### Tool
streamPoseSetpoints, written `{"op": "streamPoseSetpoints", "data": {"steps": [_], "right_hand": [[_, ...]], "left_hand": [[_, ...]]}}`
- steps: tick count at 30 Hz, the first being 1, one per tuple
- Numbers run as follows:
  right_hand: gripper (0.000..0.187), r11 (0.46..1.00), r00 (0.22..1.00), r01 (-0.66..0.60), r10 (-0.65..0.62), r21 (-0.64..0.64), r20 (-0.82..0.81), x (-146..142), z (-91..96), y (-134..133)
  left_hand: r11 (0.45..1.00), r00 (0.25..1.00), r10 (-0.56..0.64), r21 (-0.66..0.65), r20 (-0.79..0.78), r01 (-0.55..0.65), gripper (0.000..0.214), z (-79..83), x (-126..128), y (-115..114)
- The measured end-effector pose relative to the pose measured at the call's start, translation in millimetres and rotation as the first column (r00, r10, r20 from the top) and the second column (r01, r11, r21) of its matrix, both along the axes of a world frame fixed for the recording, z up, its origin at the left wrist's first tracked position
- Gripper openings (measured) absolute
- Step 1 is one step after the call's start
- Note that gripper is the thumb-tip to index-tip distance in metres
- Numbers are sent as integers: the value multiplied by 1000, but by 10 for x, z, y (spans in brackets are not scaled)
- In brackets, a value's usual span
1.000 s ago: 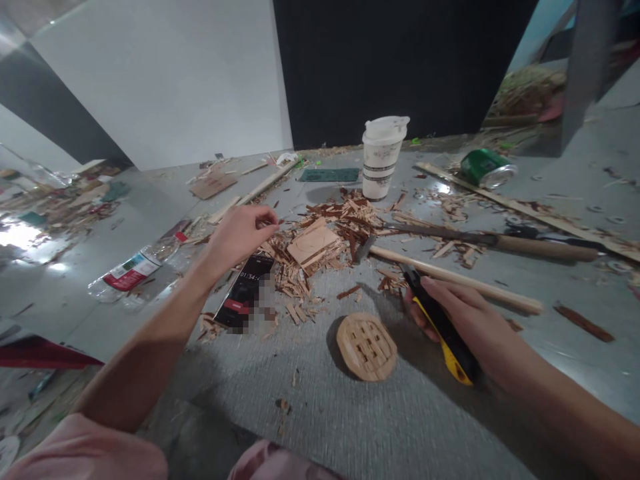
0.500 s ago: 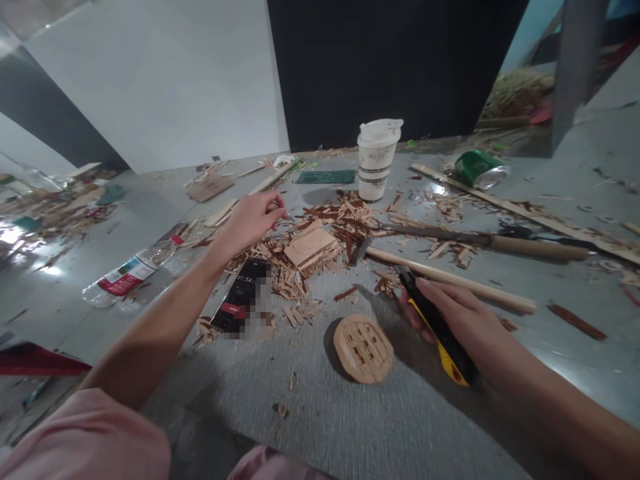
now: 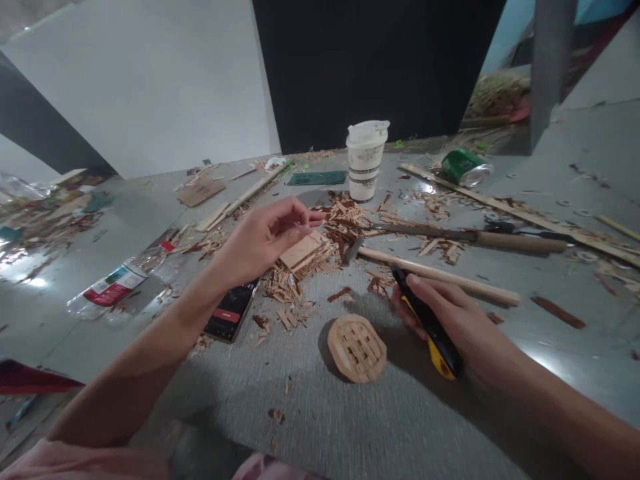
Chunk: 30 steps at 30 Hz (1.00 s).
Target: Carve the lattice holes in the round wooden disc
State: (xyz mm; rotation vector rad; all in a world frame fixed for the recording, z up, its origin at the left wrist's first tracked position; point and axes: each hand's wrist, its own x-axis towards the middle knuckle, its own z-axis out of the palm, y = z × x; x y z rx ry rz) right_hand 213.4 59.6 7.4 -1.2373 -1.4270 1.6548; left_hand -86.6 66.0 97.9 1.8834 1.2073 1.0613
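My right hand (image 3: 463,327) rests on the grey floor, closed around a yellow and black utility knife (image 3: 424,319) with its tip pointing away from me. Just left of it lies a round carved wooden disc (image 3: 357,348). My left hand (image 3: 265,237) hovers above a flat wooden block (image 3: 299,253) and a heap of wood chips (image 3: 345,220). Its thumb and fingers are pinched together; what they pinch is too small to make out. A black phone (image 3: 230,312) lies under my left wrist.
A hammer with a long wooden handle (image 3: 440,275) and a wooden-handled tool (image 3: 480,237) lie beyond my right hand. A lidded paper cup (image 3: 367,160), a green can (image 3: 463,167) and a green mat (image 3: 316,178) sit farther back. A plastic bottle (image 3: 120,283) lies at the left.
My left hand has moved right and slightly up, from over the phone to over the wooden block, staying pinched. My right hand has kept its grip on the knife.
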Motion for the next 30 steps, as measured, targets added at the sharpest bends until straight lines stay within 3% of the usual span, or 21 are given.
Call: {"op": "streamPoseSetpoints", "data": {"steps": [4,11,18,20,22,26,30], "right_hand": [[46,999,996,-41,41,-9,-81,-8,61,-73],[40,998,965,-21,3,-64,-261,-98,104,-272],[30,991,969,-73,44,-111,-243,-106,156,-282],[29,995,975,-32,9,-97,-224,-75,166,-221],[26,994,973,96,-106,-60,-205,-34,172,-137],[59,952,942,307,-304,0,-140,63,141,38],[60,957,962,97,-161,272,221,135,24,147]], "left_hand": [[995,997,-76,66,6,76,11,1,282,-246],[970,975,-152,165,-163,179,13,-246,606,-372],[964,958,-141,187,-249,190,7,-411,664,-460],[972,963,-76,197,-258,129,30,-443,601,-512],[972,966,-2,226,-259,63,46,-477,524,-570],[927,958,100,375,-269,9,51,-515,401,-668],[874,975,86,485,-205,25,40,-459,369,-738]]}}
